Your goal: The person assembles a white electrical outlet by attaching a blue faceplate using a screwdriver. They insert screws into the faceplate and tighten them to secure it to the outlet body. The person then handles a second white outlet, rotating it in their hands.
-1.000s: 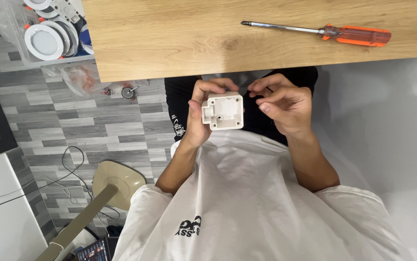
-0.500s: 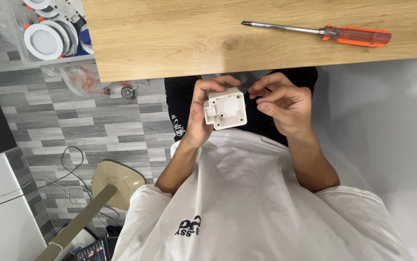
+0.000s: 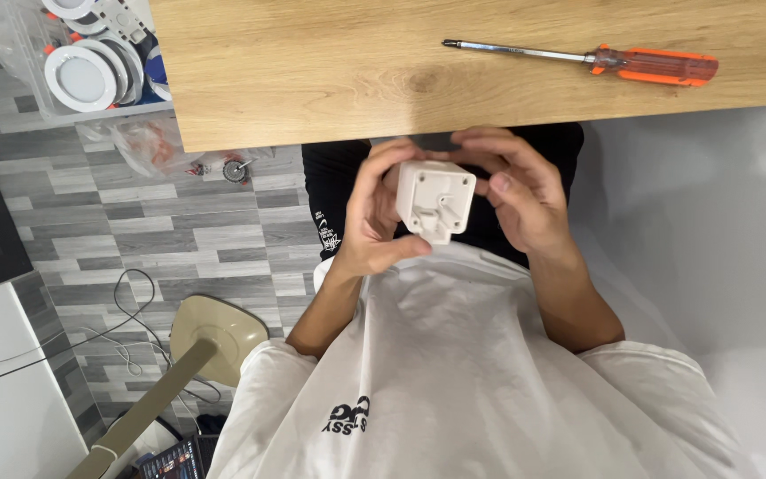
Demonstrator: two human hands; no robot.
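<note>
Box tilted since earlier | white plastic box (image 3: 436,200) between both hands (touching)

Wood table (image 3: 312,80) w/ screwdriver (image 3: 583,60)

White square fitting (image 3: 436,200) tilted (slightly), hands (image 3: 374,213) regripped.

Only one view is given, taken from a camera worn on the head and aimed steeply downward along the person's own white-shirted chest. The pale wooden table (image 3: 312,80) is seen at the top of the frame, so the scene is faced forward and down. The hands are caught at close range, near the middle. The grey plank-patterned floor (image 3: 90,222) is seen farther below on the left side. No second view is provided for comparison.
</note>
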